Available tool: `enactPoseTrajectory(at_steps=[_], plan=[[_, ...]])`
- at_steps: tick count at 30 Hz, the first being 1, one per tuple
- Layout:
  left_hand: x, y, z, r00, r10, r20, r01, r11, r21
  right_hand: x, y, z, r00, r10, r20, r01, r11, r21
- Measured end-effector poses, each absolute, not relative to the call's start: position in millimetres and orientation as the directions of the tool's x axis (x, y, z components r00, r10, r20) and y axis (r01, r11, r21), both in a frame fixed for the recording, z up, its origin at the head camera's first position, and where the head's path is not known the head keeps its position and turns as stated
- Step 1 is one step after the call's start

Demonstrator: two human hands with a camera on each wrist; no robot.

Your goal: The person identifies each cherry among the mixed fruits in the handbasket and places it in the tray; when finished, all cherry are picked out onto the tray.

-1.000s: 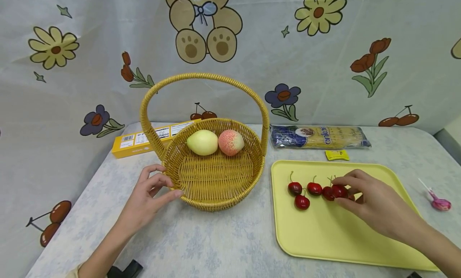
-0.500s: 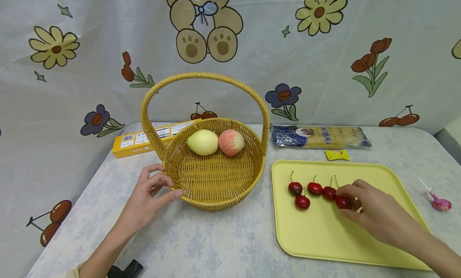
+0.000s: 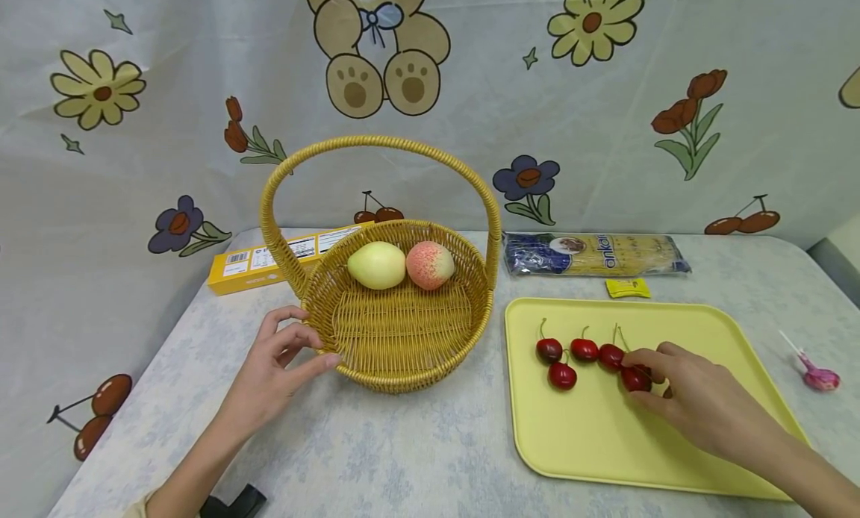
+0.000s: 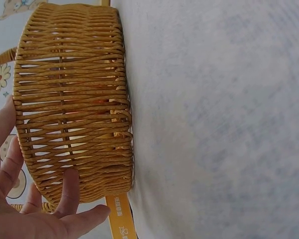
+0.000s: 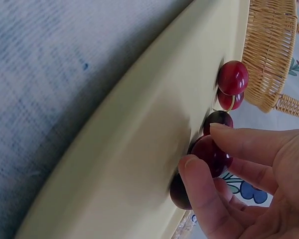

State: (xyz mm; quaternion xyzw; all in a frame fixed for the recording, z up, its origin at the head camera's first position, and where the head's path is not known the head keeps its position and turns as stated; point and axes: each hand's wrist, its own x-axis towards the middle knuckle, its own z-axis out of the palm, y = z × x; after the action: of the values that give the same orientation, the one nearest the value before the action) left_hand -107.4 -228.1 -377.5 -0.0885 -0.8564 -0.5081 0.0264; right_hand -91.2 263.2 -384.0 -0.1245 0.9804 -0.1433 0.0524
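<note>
My left hand (image 3: 275,369) holds the near left rim of a round wicker basket (image 3: 396,384), thumb on the rim, other fingers against its outer wall in the left wrist view. A yellow-green pear (image 3: 378,265) and a pink peach (image 3: 431,266) lie inside. On the yellow tray (image 3: 605,451), my right hand (image 3: 699,402) pinches a dark red cherry (image 5: 209,153) between thumb and finger. Several stemmed cherries lie left of it, among them one cherry (image 3: 549,351) at the far left. In the right wrist view another dark cherry (image 5: 180,193) sits partly behind a finger.
The basket's tall handle (image 3: 379,141) arches above it. Behind stand a yellow box (image 3: 251,268) and a pack of spaghetti (image 3: 598,254). A small yellow packet (image 3: 628,287) lies behind the tray, and a pink lollipop (image 3: 820,378) lies right of it.
My right hand has brought the pinched cherry slightly nearer to me, beside the other cherries, uncovering more of the stems. My left hand and the basket have stayed put.
</note>
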Motion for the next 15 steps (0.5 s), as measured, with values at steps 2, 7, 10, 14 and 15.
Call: enactPoseTrajectory(at_steps=[2,7,10,14,15], plan=[[-107.2,-228.1,-377.4,-0.983,0.125,0.134,0.178,0.471,0.864,-91.3,263.8,-384.6,-0.963,-0.259,-0.074,-0.226,0.927,-0.299],[-106.8,-228.3,-378.2,-0.982,0.127,0.143,0.186,0.464,0.866,-90.4,265.2,-386.1,-0.962,-0.262,-0.073,-0.228,0.924,-0.307],[-106.7,-228.4,-378.6,-0.980,0.130,0.152,0.196,0.462,0.865,-90.8,265.8,-386.4,-0.963,-0.257,-0.077,-0.222,0.924,-0.312],[-106.2,-228.3,-378.3,-0.978,0.134,0.159,0.204,0.459,0.865,-92.2,266.6,-385.9,-0.965,-0.244,-0.100,-0.201,0.927,-0.318],[-106.0,-228.2,-378.2,-0.978,0.135,0.160,0.205,0.460,0.864,-92.4,266.7,-385.7,-0.965,-0.241,-0.104,-0.197,0.927,-0.319]])
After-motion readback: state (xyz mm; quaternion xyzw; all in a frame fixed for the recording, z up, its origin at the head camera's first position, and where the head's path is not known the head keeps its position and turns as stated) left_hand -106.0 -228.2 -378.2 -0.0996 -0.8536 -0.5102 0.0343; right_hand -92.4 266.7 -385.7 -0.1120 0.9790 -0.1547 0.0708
